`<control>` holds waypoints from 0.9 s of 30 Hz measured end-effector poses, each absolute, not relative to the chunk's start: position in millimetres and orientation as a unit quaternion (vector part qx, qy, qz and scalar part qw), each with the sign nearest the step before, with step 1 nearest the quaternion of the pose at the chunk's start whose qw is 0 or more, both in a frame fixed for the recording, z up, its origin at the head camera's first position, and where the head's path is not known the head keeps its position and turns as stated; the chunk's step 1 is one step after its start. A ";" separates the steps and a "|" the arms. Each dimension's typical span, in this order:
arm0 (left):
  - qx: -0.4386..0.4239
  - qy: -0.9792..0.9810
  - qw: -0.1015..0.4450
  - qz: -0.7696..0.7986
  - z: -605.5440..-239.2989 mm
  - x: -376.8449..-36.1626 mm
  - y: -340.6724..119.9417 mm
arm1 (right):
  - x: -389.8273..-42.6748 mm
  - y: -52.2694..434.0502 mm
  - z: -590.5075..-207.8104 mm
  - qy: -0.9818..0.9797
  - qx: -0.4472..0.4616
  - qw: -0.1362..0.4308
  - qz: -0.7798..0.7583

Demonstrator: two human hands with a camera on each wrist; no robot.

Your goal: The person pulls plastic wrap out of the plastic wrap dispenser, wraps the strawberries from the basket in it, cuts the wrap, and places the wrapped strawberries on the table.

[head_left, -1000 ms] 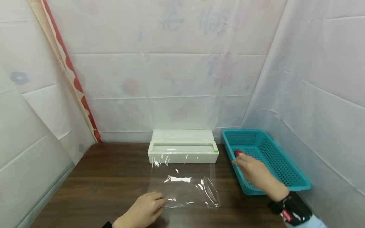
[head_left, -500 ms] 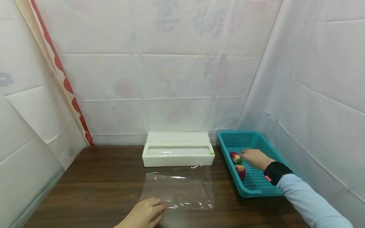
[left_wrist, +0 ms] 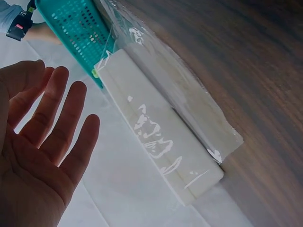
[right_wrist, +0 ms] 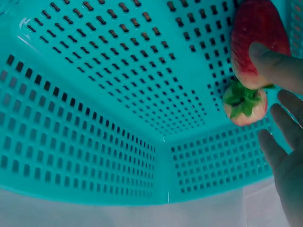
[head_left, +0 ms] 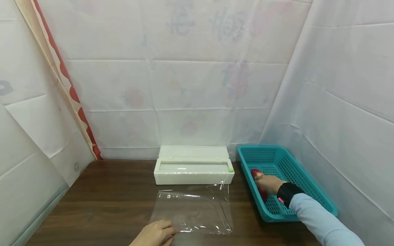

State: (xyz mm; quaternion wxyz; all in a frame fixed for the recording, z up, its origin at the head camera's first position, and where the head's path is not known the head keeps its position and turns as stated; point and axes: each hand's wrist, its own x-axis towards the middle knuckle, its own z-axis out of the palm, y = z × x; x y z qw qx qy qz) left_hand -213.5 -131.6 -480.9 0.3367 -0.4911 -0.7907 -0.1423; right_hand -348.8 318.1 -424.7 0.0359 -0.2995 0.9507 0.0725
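Observation:
Two large red strawberries lie in the teal basket (head_left: 311, 184). In the head view one strawberry (head_left: 256, 173) shows beyond my right hand (head_left: 269, 183) and the other strawberry (head_left: 263, 194) is partly hidden under it. In the right wrist view my thumb (right_wrist: 277, 68) lies over a red strawberry (right_wrist: 253, 28), while the fingers stay spread. A leafy strawberry top (right_wrist: 245, 101) sits beside them. My left hand (head_left: 156, 233) rests at the near left corner of a clear sheet of plastic wrap (head_left: 194, 212), its fingers loosely bent with nothing gripped in the left wrist view.
A white plastic-wrap dispenser box (head_left: 194, 177) stands at the back of the dark wooden table (head_left: 92, 205), its lid raised. The wrap runs from it toward the front. White cloth walls (head_left: 184, 85) enclose the back and sides.
My right hand has moved off the far strawberry, then back down among the strawberries. The left hand stays at the wrap's near edge. The head view has shifted slightly.

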 end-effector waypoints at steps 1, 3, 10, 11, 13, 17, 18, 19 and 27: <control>-0.491 -0.792 0.333 -0.144 -481.5 -212.3 -132.0 | -347.7 318.4 -427.5 0.949 -0.304 0.033 0.080; -0.492 -0.793 0.329 -0.147 -482.4 -210.5 -132.3 | -346.5 320.1 -433.0 0.927 -0.349 -0.008 0.135; -0.489 -0.791 0.335 -0.148 -483.9 -209.0 -131.5 | -345.8 327.5 -439.9 0.922 -0.363 -0.016 0.135; -0.489 -0.792 0.335 -0.148 -483.9 -209.1 -131.3 | -345.4 328.3 -439.6 0.924 -0.360 -0.011 0.130; -0.487 -0.793 0.335 -0.146 -483.9 -209.1 -131.4 | -344.4 328.8 -439.0 0.928 -0.351 0.000 0.122; -0.484 -0.797 0.330 -0.145 -484.5 -208.4 -132.6 | -342.0 326.5 -436.4 0.942 -0.319 0.028 0.101; -0.484 -0.798 0.329 -0.145 -484.7 -208.2 -133.0 | -341.4 325.8 -435.7 0.945 -0.311 0.034 0.096; -0.483 -0.799 0.327 -0.146 -485.0 -208.0 -133.2 | -341.2 325.3 -434.9 0.948 -0.302 0.041 0.089; -0.482 -0.803 0.310 -0.162 -488.9 -207.9 -132.9 | -348.3 334.4 -416.5 0.968 -0.230 0.101 -0.015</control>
